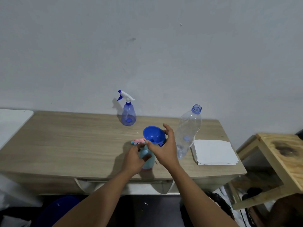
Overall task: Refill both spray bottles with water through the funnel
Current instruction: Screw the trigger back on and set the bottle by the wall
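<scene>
We've got the left hand [133,158] wrapped around the light blue spray bottle [148,158] near the front edge of the worktop [65,136] — fingers closed on its body. The pink-and-blue sprayer head [138,141] shows just above that hand. Our right hand [161,148] pinches the rim of the blue funnel [153,134] between thumb and fingers, funnel held right at the bottle's top; we can't tell if the spout is seated. Second spray bottle [128,112] — clear blue, white trigger on — stands upright at the back by the wall. Uncapped clear water bottle [188,130] stands to the right, touching a stack of white paper [214,151].
</scene>
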Tool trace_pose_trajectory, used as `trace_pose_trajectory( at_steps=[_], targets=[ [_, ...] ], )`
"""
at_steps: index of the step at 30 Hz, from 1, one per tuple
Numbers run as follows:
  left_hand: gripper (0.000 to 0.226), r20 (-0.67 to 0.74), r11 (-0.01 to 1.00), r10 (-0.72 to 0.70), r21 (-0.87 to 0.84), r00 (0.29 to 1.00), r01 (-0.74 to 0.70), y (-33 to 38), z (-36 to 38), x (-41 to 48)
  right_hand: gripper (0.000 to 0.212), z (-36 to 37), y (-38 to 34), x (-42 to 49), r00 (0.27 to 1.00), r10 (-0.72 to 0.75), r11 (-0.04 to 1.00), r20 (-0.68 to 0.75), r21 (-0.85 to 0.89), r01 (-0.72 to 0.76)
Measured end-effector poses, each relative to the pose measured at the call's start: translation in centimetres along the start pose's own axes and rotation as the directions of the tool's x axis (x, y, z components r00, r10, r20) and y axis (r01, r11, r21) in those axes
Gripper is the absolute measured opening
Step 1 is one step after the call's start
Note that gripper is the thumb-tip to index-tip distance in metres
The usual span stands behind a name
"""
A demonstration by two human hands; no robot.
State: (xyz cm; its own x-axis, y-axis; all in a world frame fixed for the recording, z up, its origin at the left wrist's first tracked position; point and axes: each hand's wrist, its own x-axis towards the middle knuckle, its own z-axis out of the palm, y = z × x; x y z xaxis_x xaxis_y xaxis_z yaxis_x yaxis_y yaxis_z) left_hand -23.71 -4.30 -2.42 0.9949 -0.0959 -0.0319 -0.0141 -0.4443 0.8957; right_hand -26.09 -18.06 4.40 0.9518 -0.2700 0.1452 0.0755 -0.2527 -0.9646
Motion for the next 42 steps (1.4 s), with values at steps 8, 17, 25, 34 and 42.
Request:
trace_pose_trajectory(
  at_steps=[8,17,25,34,42],
  targets=[
    [0.045,-0.100,0.998,0.027,0.052,0.995,-0.021,-1.3,-1.8,-0.2,0.084,-0.4,-0.6,1.6,0.997,0.072,0.995,-0.038,-0.063,-0.074],
    [0.051,-0.130,1.000,0.004,0.026,0.992,-0.001,-2.0,-2.3,0.3,0.069,-3.3,6.0,-2.1,0.991,0.122,0.755,0.061,-0.654,-0.053],
    [0.050,-0.141,1.000,0.013,0.022,0.990,-0.010,-2.1,-2.0,0.6,0.071,-6.4,10.2,-4.6,0.963,0.269,0.659,0.028,-0.734,-0.164],
    [0.053,-0.136,1.000,0.005,0.026,0.991,-0.002,-1.7,-2.0,0.7,0.084,-4.8,11.7,-3.6,0.949,0.312,0.743,0.043,-0.634,-0.215],
    [0.053,-0.125,1.000,0.004,0.002,0.992,-0.003,-2.1,-2.0,0.7,0.074,-4.7,10.4,-4.7,0.993,0.118,0.857,0.000,-0.506,-0.102]
  ],
)
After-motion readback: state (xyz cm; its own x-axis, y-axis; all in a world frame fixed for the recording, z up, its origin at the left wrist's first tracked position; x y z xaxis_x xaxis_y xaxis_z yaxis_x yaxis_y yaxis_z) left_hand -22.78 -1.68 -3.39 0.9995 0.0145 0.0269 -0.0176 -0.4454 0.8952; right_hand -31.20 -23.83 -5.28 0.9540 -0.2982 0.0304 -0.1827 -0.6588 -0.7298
